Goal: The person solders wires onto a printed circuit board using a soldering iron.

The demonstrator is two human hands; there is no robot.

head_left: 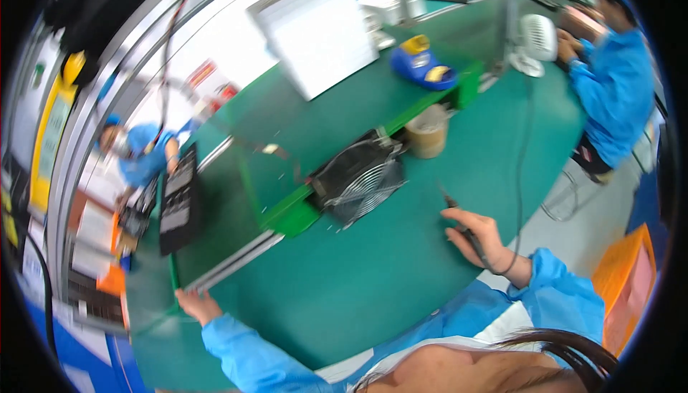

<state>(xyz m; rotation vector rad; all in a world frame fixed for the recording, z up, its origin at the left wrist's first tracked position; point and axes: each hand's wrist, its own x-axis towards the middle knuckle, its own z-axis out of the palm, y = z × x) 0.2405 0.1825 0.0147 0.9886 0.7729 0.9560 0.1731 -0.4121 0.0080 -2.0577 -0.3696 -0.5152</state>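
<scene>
My right hand (479, 239) is closed around the dark handle of a soldering iron (469, 237), its thin tip pointing up and away over the green mat. The cord trails from the handle past my wrist. Far to the left, my left hand (199, 307) reaches to the near end of a metal rail (233, 262). Its fingers look stretched and apart, though motion blurs them; whether they touch the rail is unclear. Between and beyond my hands sits a black fan (364, 186) with a round wire grille, tilted against green brackets (294, 214) on the rail.
A brown tub-like roll (428, 132) stands beside the fan. Farther back are a blue soldering stand (423, 67), a white board (322, 38) and a small white fan (536, 40). Black trays (179, 203) lie left. Co-workers in blue sit right and left; a cable (525, 153) crosses the mat.
</scene>
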